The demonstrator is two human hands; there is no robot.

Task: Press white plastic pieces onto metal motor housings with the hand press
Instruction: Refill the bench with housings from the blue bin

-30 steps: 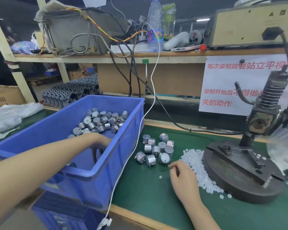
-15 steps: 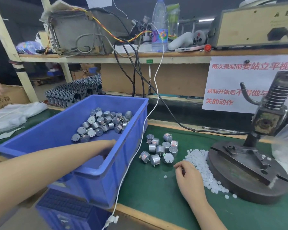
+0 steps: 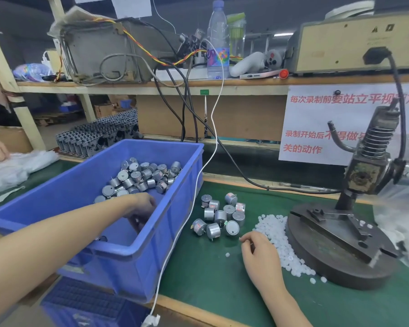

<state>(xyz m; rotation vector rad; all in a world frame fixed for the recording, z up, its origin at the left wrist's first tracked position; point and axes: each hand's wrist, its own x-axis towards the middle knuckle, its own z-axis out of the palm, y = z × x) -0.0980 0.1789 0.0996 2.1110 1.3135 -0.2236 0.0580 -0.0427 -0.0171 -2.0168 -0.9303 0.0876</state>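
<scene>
Blue moulded plastic forms the big bin (image 3: 151,263) that stands well to the left of the dark cast-iron hand press (image 3: 340,244) on the green tabletop (image 3: 210,274). The left hand (image 3: 141,210) reaches down inside the bin, fingers curled toward its floor, just short of the round silver metal motor housings (image 3: 142,175) piled at the end farther from the press. A second cluster of the same housings (image 3: 220,217) lies loose on the tabletop between the bin and the press. The small white plastic pieces (image 3: 273,228) are heaped against the left rim of the press's round base, with a few strays around it. The right hand (image 3: 257,251) rests at the edge of that heap farthest from the press, fingers bent and tips drawn together.

For neither hand can I tell whether the grip has closed on a part: the left palm hides what is under it, and the right fingertips cover anything they might hold.

The step in hand looks like gathering stock, one housing and one white piece. The seat under the press ram appears to hold nothing. The next move calls for bringing a housing to that seat, setting it squarely upright, laying a white piece on top, and freeing a hand for the curved lever.
</scene>
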